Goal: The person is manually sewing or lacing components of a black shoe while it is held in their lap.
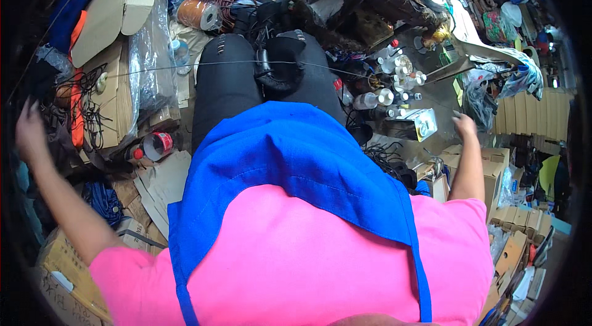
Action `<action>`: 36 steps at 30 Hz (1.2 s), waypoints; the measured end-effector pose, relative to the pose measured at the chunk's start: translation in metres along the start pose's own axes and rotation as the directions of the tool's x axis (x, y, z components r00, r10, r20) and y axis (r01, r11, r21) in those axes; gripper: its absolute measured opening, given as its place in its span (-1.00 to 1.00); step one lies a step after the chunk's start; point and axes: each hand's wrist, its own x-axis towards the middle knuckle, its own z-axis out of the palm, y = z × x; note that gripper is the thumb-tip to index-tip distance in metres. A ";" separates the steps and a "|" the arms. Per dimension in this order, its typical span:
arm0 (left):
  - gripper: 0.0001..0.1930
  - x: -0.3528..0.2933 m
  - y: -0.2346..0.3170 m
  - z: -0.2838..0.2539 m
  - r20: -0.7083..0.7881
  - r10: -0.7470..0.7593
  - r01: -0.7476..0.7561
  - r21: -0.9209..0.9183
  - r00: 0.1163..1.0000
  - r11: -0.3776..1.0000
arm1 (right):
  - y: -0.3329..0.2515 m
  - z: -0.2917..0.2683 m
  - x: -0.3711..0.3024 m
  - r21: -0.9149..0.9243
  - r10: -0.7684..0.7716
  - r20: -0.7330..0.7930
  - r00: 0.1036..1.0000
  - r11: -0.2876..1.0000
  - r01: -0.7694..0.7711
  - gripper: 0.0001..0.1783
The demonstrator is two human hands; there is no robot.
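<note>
Black shoe-like piece (287,70): between our knees.
Thin thread (228,62): spans our lap.
Left hand (31,132): far out, blurred; we cannot tell its grip.
Right hand (467,125): out opposite; grip equally unclear to us.

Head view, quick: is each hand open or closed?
Left hand: blurred, open or closed can't be told.
Right hand: too small to tell open or closed.

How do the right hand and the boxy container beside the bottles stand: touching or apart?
Apart. The head view shows the right hand off to the right of the boxy container, with a strip of grey floor visible between them.
</note>
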 end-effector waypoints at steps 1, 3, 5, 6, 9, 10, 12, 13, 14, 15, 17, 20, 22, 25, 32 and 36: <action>-0.58 -0.004 0.092 -0.009 0.201 0.001 0.091 -0.449 0.980 0.889 | 0.014 0.028 0.018 -0.222 -0.202 0.059 0.978 0.952 0.210 -0.57; -0.64 -0.047 0.184 0.007 0.122 0.302 -0.090 -0.793 0.946 0.602 | -0.123 0.019 -0.020 0.020 -0.660 0.182 0.729 0.744 0.668 -0.63; -0.69 -0.081 0.321 -0.086 0.090 0.546 -0.101 -0.946 0.833 0.309 | -0.223 -0.004 -0.085 0.428 -0.763 0.027 0.646 0.593 0.682 -0.69; -0.68 -0.094 0.349 -0.087 0.099 0.644 -0.053 -0.976 0.758 0.213 | -0.265 -0.024 -0.115 0.632 -0.784 0.021 0.620 0.491 0.600 -0.71; -0.69 -0.110 0.414 -0.091 -0.061 0.770 -0.053 -0.998 0.635 -0.036 | -0.330 -0.043 -0.147 0.614 -0.853 -0.230 0.469 0.247 0.750 -0.81; -0.69 -0.111 0.428 -0.089 -0.056 0.768 -0.050 -0.998 0.638 -0.031 | -0.345 -0.049 -0.151 0.588 -0.874 -0.211 0.438 0.244 0.771 -0.82; -0.73 -0.110 0.450 -0.085 0.061 0.838 0.140 -0.990 0.543 -0.019 | -0.358 -0.052 -0.148 0.560 -0.885 -0.195 0.422 0.252 0.789 -0.83; -0.73 -0.109 0.454 -0.083 0.059 0.838 0.141 -0.990 0.542 -0.022 | -0.362 -0.048 -0.143 0.603 -0.881 -0.185 0.435 0.247 0.758 -0.84; -0.76 -0.108 0.457 -0.080 0.017 0.850 0.062 -0.998 0.527 -0.018 | -0.365 -0.045 -0.140 0.646 -0.878 -0.171 0.446 0.242 0.724 -0.85; -0.78 -0.106 0.459 -0.078 -0.022 0.861 -0.017 -1.000 0.509 -0.015 | -0.365 -0.045 -0.139 0.646 -0.879 -0.167 0.446 0.244 0.723 -0.85; -0.80 -0.104 0.462 -0.075 0.004 0.883 0.053 -0.998 0.470 -0.024 | -0.366 -0.045 -0.136 0.665 -0.916 -0.185 0.356 0.150 0.732 -0.87; -0.81 -0.102 0.464 -0.069 0.083 0.931 0.300 -0.954 0.356 -0.029 | -0.368 -0.041 -0.132 0.566 -0.935 -0.215 0.281 0.115 0.816 -0.88; -0.81 -0.103 0.465 -0.066 0.126 0.953 0.470 -0.882 0.274 -0.018 | -0.370 -0.034 -0.131 0.600 -0.941 -0.214 0.263 0.086 0.795 -0.89; -0.79 -0.106 0.465 -0.061 0.138 0.958 0.547 -0.837 0.250 -0.022 | -0.368 -0.022 -0.136 0.660 -0.939 -0.228 0.258 0.046 0.750 -0.90; -0.66 -0.102 0.462 -0.060 0.042 0.986 0.477 -0.878 0.161 -0.040 | -0.354 -0.011 -0.157 0.532 -0.857 -0.368 0.361 0.124 0.838 -0.76; -0.64 -0.100 0.464 -0.061 0.021 0.992 0.374 -0.927 0.124 -0.027 | -0.351 -0.017 -0.163 0.375 -0.864 -0.420 0.279 0.115 0.920 -0.76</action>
